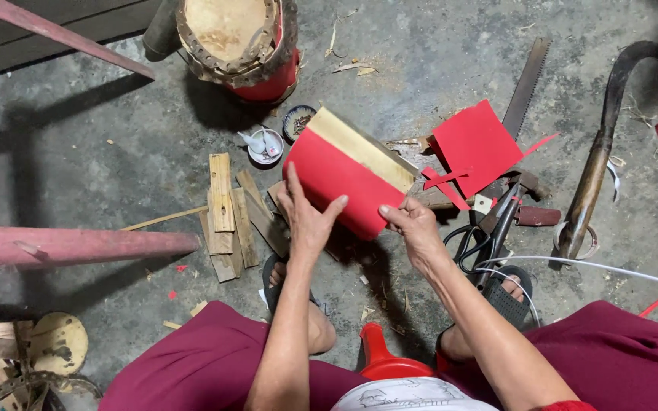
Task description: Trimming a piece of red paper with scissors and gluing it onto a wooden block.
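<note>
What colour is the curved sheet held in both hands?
The curved sheet is red outside and tan inside, seen in the head view.

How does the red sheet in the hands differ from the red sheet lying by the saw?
The held red sheet is curved like a tube, with a tan inner face showing, gripped by the left hand and right hand. The loose red sheet lies flat on the floor, untouched, with cut strips beside it. Both are bright red.

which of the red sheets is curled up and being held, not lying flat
The red sheet wrapped round the pale cylinder, gripped by the left hand and right hand. The other red sheet lies flat on the floor beside the saw, untouched.
</note>
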